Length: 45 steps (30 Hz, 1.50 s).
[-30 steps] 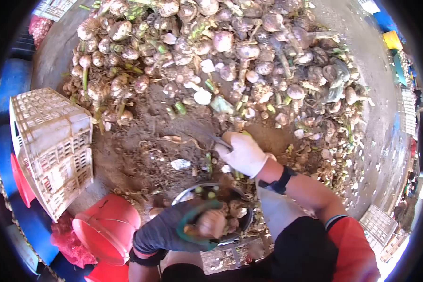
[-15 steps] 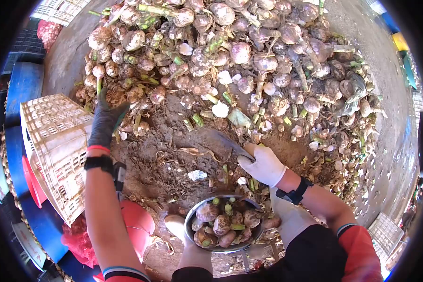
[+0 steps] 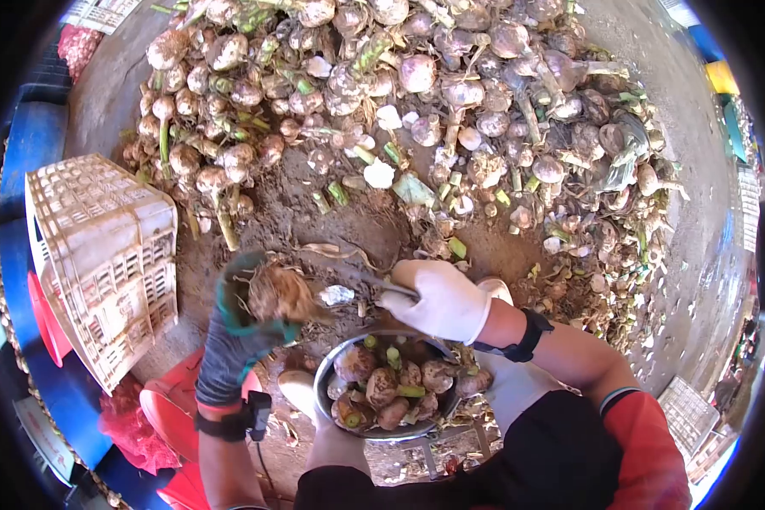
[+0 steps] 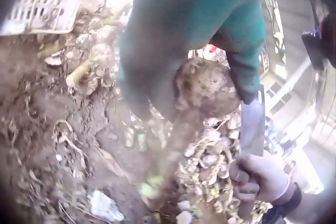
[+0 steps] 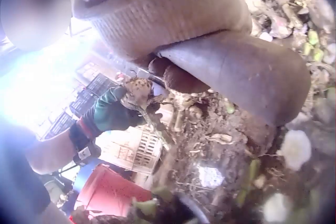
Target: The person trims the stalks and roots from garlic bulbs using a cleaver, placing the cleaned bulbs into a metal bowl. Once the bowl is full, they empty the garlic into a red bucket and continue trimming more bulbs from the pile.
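My left hand [image 3: 231, 350], in a grey and green glove, grips a garlic bulb [image 3: 279, 291] in front of the crate. Dry roots show on the bulb in the head view; the left wrist view shows its long stem [image 4: 176, 142] pointing down, blurred. White-gloved, my right hand [image 3: 442, 299] holds a knife [image 4: 253, 127] by its handle, the broad blade pointing towards the left hand. Below both hands, between the legs, stands a round metal bowl [image 3: 382, 437] filled with trimmed garlic bulbs [image 3: 382, 387].
A large heap of stemmed garlic [image 3: 416, 75] covers the ground ahead. To the left stand a dirty white plastic crate [image 3: 102, 255], a red bucket [image 3: 166, 408] and a red net bag [image 3: 132, 433]. Stem pieces and a white scrap [image 3: 337, 295] lie on the soil.
The left hand passed over the bowl, reached to the heap's left side, and came back towards the middle with a garlic bulb. The right hand stays near its place with the knife.
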Motion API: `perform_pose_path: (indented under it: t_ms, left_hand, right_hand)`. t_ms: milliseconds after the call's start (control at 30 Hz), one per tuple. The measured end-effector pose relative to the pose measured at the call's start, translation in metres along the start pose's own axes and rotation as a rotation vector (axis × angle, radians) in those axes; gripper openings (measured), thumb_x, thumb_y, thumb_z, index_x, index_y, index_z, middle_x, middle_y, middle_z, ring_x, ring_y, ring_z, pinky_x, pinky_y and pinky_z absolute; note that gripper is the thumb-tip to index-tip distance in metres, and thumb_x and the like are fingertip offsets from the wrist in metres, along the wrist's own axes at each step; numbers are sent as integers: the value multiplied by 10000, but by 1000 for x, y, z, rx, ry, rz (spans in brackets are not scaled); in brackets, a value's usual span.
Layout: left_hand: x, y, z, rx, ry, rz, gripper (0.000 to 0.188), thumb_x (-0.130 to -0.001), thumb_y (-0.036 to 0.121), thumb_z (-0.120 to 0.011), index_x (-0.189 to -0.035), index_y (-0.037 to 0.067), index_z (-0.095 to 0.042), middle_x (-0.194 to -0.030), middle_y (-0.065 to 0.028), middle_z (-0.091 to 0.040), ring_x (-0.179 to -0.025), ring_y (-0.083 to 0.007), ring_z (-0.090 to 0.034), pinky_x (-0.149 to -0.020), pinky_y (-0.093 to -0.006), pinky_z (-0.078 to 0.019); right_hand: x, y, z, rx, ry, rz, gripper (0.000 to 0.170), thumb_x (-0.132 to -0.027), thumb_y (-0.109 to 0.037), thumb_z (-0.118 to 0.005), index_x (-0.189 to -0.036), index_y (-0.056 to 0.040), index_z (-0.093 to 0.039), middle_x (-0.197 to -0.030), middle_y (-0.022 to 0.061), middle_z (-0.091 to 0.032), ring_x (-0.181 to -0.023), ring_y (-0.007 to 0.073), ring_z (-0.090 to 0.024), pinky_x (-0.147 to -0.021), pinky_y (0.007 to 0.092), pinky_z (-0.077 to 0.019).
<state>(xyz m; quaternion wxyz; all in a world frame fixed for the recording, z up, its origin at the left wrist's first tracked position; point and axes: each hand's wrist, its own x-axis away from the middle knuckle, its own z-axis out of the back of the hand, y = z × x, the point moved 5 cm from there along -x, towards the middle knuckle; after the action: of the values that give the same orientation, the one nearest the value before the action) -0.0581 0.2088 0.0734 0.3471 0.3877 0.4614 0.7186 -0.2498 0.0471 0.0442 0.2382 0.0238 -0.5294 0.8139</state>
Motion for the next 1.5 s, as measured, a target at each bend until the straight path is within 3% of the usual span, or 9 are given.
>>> perform_pose_path:
  t_ms: [233, 533, 600, 1133, 1167, 1200, 1300, 1400, 1500]
  left_hand:
    - [48, -15, -62, 1322, -19, 512, 832, -796, 436, -714, -1420, 61, -311, -1267, -102, -518, -1192, -228, -489, -1029, -399, -380]
    - [82, -48, -60, 325, -161, 369, 831, -817, 161, -706, -1453, 93, -177, -1303, -168, -484, -1103, -249, -572, -903, -383, -507]
    - [82, -45, -59, -201, -158, 30, 840, -812, 125, -702, -1447, 47, -158, -1296, -179, -488, -1108, -241, -571, -908, -347, -505]
    - [103, -41, -71, 148, 27, 665, 791, -708, 83, -731, -1370, 8, -304, -977, -102, -629, -855, -159, -621, -750, -295, -522]
    - [94, -29, -74, -426, -203, 64, 676, -735, 90, -715, -1316, 3, -380, -931, -103, -651, -854, -159, -634, -733, -300, -526]
    - [91, -23, -78, -409, -206, 69, 676, -735, 90, -715, -1316, 3, -380, -931, -103, -651, -854, -159, -634, -733, -300, -526]
    - [82, -4, -78, 104, 65, 382, 328, -777, 136, -685, -1075, 23, -603, -876, -77, -669, -784, -193, -653, -715, -347, -530]
    - [94, -18, -78, 79, -177, 864, 336, -885, 253, -614, -1122, 23, -552, -898, -105, -635, -753, -178, -625, -636, -319, -519]
    - [79, 11, -91, 356, -315, 621, 601, -741, 335, -721, -1190, 3, -500, -1004, -111, -616, -887, -184, -598, -753, -343, -495]
  right_hand:
    - [16, -29, -17, 19, -16, 193, 215, -773, -214, -638, -746, -25, -540, -682, 182, -540, -682, 378, -576, -597, 463, -450]
    - [34, -43, -13, 282, -164, 304, 185, -758, -231, -647, -805, -67, -574, -750, 120, -601, -677, 317, -634, -592, 425, -516]
    - [35, -46, -17, 277, -178, 301, 194, -749, -233, -659, -817, -71, -579, -747, 117, -598, -673, 320, -634, -586, 429, -514]
    - [32, -20, -39, 341, -41, 425, 220, -708, -255, -666, -792, -82, -559, -736, 97, -559, -663, 287, -613, -550, 402, -490]
    - [33, -18, -41, 351, 2, 461, 206, -721, -243, -652, -803, -79, -560, -734, 94, -567, -650, 279, -618, -541, 391, -498]
    - [33, -15, -43, 358, -10, 450, 206, -721, -243, -652, -803, -79, -560, -734, 94, -567, -650, 279, -618, -541, 391, -498]
    - [31, -13, -40, 369, 1, 495, 201, -711, -234, -642, -815, -81, -564, -756, 101, -578, -672, 277, -625, -547, 389, -500]
    - [27, -10, -45, 379, -19, 503, 196, -711, -241, -637, -808, -84, -572, -759, 100, -583, -669, 282, -627, -547, 388, -501]
    - [-9, 62, -37, 441, -110, 327, 232, -723, -272, -652, -765, -65, -554, -742, 124, -548, -639, 323, -597, -558, 431, -486]
